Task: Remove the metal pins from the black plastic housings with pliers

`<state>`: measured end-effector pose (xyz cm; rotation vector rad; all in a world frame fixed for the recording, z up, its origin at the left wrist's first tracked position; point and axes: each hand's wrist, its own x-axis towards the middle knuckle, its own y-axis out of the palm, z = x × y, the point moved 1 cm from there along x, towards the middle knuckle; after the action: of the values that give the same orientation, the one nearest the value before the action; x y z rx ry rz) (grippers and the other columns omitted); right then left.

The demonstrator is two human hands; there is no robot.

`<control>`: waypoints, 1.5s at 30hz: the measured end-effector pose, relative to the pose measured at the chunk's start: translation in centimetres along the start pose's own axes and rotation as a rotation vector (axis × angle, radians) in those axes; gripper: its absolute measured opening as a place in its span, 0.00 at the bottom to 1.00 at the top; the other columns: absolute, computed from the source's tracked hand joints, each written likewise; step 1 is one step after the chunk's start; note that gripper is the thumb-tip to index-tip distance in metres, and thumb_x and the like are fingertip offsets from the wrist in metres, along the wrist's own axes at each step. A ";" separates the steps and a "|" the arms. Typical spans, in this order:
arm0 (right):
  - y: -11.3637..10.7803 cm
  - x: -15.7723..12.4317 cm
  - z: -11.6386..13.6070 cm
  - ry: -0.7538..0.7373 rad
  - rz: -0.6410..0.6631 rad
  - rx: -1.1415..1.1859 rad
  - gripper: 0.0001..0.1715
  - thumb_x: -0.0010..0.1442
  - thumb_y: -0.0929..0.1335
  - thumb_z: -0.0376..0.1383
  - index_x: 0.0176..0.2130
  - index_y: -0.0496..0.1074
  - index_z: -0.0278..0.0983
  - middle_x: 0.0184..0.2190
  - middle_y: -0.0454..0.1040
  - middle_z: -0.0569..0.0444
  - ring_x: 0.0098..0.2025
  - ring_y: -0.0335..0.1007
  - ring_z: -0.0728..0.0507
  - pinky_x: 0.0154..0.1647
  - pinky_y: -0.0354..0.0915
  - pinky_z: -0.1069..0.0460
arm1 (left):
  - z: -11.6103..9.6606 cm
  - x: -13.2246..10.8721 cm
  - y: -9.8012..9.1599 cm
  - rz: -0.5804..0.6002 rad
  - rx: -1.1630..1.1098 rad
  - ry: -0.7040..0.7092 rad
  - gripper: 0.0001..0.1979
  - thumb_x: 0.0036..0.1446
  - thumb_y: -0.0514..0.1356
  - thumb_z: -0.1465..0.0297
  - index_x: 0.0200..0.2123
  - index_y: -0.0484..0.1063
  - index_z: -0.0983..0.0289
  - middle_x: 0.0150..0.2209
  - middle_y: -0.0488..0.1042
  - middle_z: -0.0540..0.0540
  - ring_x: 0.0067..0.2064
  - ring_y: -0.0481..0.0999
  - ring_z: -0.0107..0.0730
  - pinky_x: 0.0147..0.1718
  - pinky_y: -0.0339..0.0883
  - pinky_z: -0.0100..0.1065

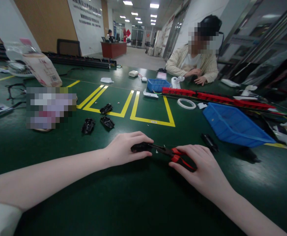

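Note:
Between the thumb and fingers of my left hand (126, 149) is a small black plastic part (141, 147). My right hand (202, 164) is closed round the red and black handles of a pair of pliers (176, 156). The jaws of the pliers point left and reach the part; whether they grip it I cannot tell. Tiny light bits lie on the table by the jaws. Beyond my left hand are more black parts: one on the left (88, 126), one in the middle (107, 122) and one farther back (106, 108).
A large blue bin (234, 126) stands to the right, beside a black cylindrical piece (209, 142). Behind are a white tape roll (186, 103), a long red strip (217, 98) and a small blue bin (158, 85). A bottle (42, 68) leans at left. Another person (195, 62) sits across the table.

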<state>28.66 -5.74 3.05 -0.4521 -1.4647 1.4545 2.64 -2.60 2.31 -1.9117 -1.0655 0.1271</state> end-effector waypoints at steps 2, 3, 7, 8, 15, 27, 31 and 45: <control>0.0 0.1 0.1 0.015 0.012 0.018 0.22 0.59 0.66 0.53 0.42 0.72 0.39 0.37 0.78 0.48 0.40 0.74 0.37 0.43 0.66 0.39 | 0.1 0.0 0.0 -0.008 -0.025 0.004 0.17 0.62 0.61 0.63 0.53 0.69 0.59 0.51 0.74 0.53 0.48 0.77 0.35 0.48 0.72 0.37; 0.0 0.1 0.2 0.027 0.020 0.031 0.22 0.59 0.66 0.52 0.42 0.72 0.39 0.37 0.78 0.49 0.40 0.74 0.37 0.42 0.67 0.39 | 0.2 0.0 0.1 -0.011 -0.029 0.012 0.17 0.61 0.61 0.63 0.53 0.69 0.59 0.50 0.75 0.52 0.47 0.77 0.34 0.48 0.72 0.37; 0.1 0.0 0.2 0.086 0.063 0.080 0.21 0.58 0.67 0.52 0.43 0.73 0.40 0.37 0.78 0.50 0.40 0.74 0.37 0.42 0.68 0.40 | 0.6 0.0 0.4 -0.031 -0.022 0.051 0.15 0.60 0.62 0.63 0.49 0.71 0.60 0.47 0.76 0.51 0.44 0.78 0.33 0.47 0.73 0.35; 0.1 0.0 0.2 0.097 0.070 0.087 0.21 0.58 0.67 0.52 0.43 0.73 0.40 0.37 0.78 0.50 0.41 0.74 0.37 0.42 0.68 0.40 | 0.6 0.0 0.5 -0.038 -0.018 0.058 0.14 0.60 0.62 0.63 0.48 0.71 0.60 0.47 0.76 0.51 0.44 0.78 0.33 0.46 0.73 0.35; 0.2 -0.1 0.1 0.160 0.083 0.119 0.21 0.58 0.66 0.52 0.43 0.73 0.40 0.38 0.77 0.50 0.40 0.73 0.37 0.41 0.68 0.39 | 0.9 0.1 0.6 -0.067 0.036 0.103 0.16 0.61 0.61 0.63 0.51 0.71 0.60 0.49 0.77 0.53 0.46 0.78 0.33 0.46 0.74 0.36; 0.2 0.0 0.2 0.159 0.040 0.146 0.21 0.58 0.68 0.51 0.43 0.73 0.39 0.38 0.77 0.48 0.38 0.74 0.39 0.37 0.71 0.43 | 1.2 0.2 0.8 -0.158 0.168 0.178 0.16 0.62 0.60 0.60 0.50 0.73 0.60 0.48 0.79 0.52 0.45 0.80 0.32 0.42 0.74 0.34; 0.3 -0.1 0.2 0.133 0.024 0.150 0.19 0.58 0.68 0.49 0.43 0.73 0.39 0.38 0.76 0.48 0.38 0.74 0.40 0.36 0.72 0.45 | 1.3 0.2 0.7 -0.161 0.165 0.167 0.17 0.62 0.60 0.60 0.50 0.74 0.60 0.47 0.79 0.52 0.45 0.80 0.33 0.40 0.74 0.34; 0.3 0.0 0.0 -0.058 -0.070 -0.097 0.21 0.60 0.67 0.48 0.45 0.70 0.35 0.40 0.75 0.45 0.41 0.72 0.38 0.39 0.71 0.44 | 1.8 0.6 0.5 -0.037 -0.074 0.027 0.23 0.60 0.61 0.61 0.56 0.70 0.63 0.52 0.76 0.57 0.49 0.78 0.37 0.50 0.74 0.40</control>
<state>28.56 -5.64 2.82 -0.4166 -1.5871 1.3553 2.48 -1.12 1.03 -1.9532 -1.0997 0.0413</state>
